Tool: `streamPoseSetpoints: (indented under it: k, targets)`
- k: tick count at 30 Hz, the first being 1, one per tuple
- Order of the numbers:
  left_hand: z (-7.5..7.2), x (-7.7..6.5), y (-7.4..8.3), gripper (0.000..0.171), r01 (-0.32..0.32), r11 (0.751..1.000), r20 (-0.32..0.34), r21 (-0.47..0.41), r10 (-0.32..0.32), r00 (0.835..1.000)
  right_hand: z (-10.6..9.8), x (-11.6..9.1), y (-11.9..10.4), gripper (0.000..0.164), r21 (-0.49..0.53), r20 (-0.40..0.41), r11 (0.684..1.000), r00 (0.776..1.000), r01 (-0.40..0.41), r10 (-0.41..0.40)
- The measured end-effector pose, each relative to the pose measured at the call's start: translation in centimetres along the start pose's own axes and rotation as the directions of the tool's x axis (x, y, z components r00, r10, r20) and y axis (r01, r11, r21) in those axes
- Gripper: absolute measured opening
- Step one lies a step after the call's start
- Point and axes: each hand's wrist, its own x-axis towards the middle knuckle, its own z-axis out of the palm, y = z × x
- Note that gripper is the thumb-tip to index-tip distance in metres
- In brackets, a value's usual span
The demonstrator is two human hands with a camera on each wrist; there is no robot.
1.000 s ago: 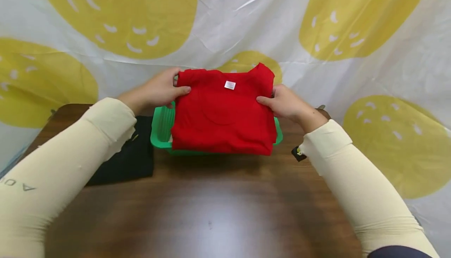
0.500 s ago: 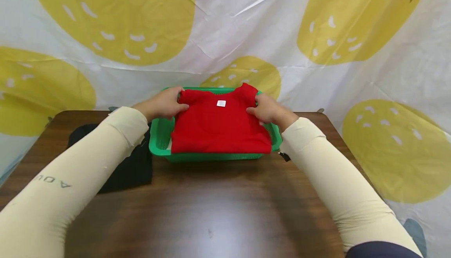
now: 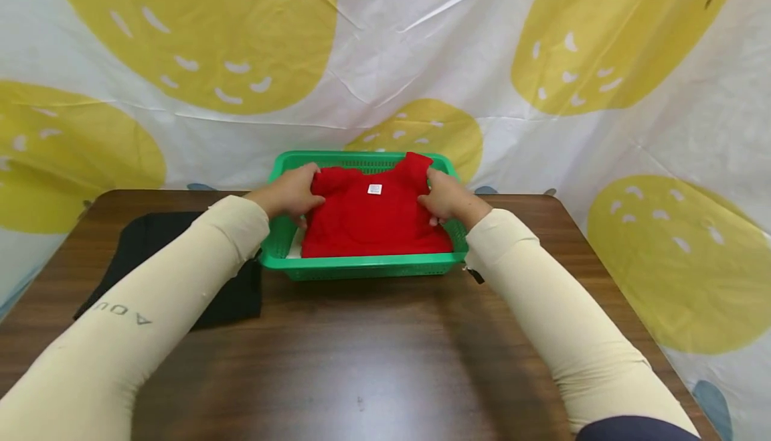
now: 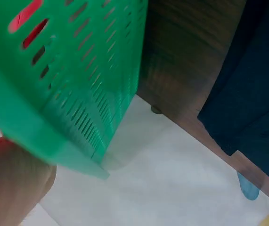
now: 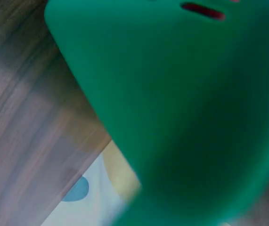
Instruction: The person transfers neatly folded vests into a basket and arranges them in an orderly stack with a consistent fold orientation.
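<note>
A folded red shirt (image 3: 376, 220) with a small white label (image 3: 375, 189) at its neck lies inside a green plastic basket (image 3: 361, 264). My left hand (image 3: 292, 193) grips the shirt's left shoulder, thumb on top. At the opposite shoulder, my right hand (image 3: 447, 197) pinches the cloth in the same way. Something whitish (image 3: 296, 243) shows in the basket under the shirt's left side. The basket's slotted outer wall (image 4: 87, 70) fills much of the left wrist view, with part of the left hand at its lower left. In the right wrist view the basket's wall hides most of the right hand.
A folded dark garment (image 3: 231, 297) lies on the wooden table (image 3: 361, 354) left of the basket, partly behind the left sleeve. Directly behind the table hangs a white curtain (image 3: 409, 46) printed with large yellow fruit.
Both hands have lowered the red shirt, which was held above the basket, down between its walls. The basket's front rim now shows in front of the shirt.
</note>
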Motion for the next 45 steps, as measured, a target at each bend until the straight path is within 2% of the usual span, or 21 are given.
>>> streamPoseSetpoints:
  k: [8,15,20,24,27,29,32,35,36,37,39,43,44,45]
  targets:
    - [0.8,0.2,-0.2,0.056,0.005,0.992,-0.05,0.123,0.001,0.999,1.9,0.7,-0.2,0.063,-0.059,-0.014,0.998,1.0,-0.021,0.02]
    - [0.8,-0.1,0.3,0.057,-0.001,0.988,-0.064,0.154,0.011,0.998,2.5,1.2,0.5,0.063,-0.111,-0.016,0.993,0.999,-0.045,0.044]
    - [0.3,-0.7,0.0,0.059,-0.01,0.982,-0.076,0.19,0.025,0.997,2.6,1.2,0.4,0.059,-0.127,-0.013,0.992,1.0,-0.026,0.025]
    - [0.1,-1.0,-0.3,0.059,-0.006,0.976,-0.091,0.217,0.026,0.996,2.4,0.8,-0.1,0.058,-0.186,-0.029,0.983,0.999,0.01,-0.015]
    - [-0.1,-1.3,-0.5,0.058,-0.007,0.96,-0.133,0.28,0.046,0.99,1.9,0.0,-0.4,0.049,-0.278,-0.081,0.959,0.993,0.059,-0.085]
    - [-0.2,-1.8,-0.2,0.054,-0.013,0.948,-0.171,0.317,0.07,0.983,1.5,-0.6,-0.5,0.043,-0.33,-0.134,0.939,0.98,0.098,-0.149]
    - [-0.6,-3.3,0.3,0.046,-0.022,0.938,-0.226,0.347,0.106,0.968,1.1,-2.1,-0.8,0.036,-0.332,-0.203,0.931,0.952,0.153,-0.229]
    - [-1.1,-5.6,1.3,0.04,-0.038,0.943,-0.251,0.331,0.127,0.959,1.1,-4.1,-1.0,0.029,-0.319,-0.276,0.921,0.908,0.223,-0.316]
    - [-1.3,-6.6,1.6,0.039,-0.042,0.943,-0.262,0.33,0.135,0.956,1.3,-4.9,-1.0,0.026,-0.32,-0.304,0.913,0.885,0.253,-0.352]
    - [-1.5,-7.6,1.9,0.038,-0.048,0.941,-0.273,0.335,0.146,0.951,1.6,-5.7,-1.0,0.023,-0.335,-0.339,0.898,0.853,0.285,-0.397]
    - [-1.9,-9.7,2.2,0.035,-0.054,0.944,-0.301,0.326,0.158,0.94,2.4,-7.5,-1.1,0.018,-0.358,-0.41,0.864,0.772,0.353,-0.486]
    - [-2.6,-13.4,1.8,0.029,-0.059,0.957,-0.376,0.286,0.168,0.911,4.8,-11.3,-1.4,0.011,-0.373,-0.517,0.779,0.584,0.504,-0.626]
    - [-2.7,-14.1,1.3,0.029,-0.058,0.96,-0.395,0.274,0.167,0.904,5.5,-12.2,-1.5,0.011,-0.371,-0.53,0.755,0.544,0.541,-0.65]
    - [-2.7,-14.6,0.8,0.028,-0.052,0.962,-0.413,0.268,0.163,0.896,6.2,-13.1,-1.6,0.01,-0.364,-0.536,0.732,0.514,0.576,-0.67]
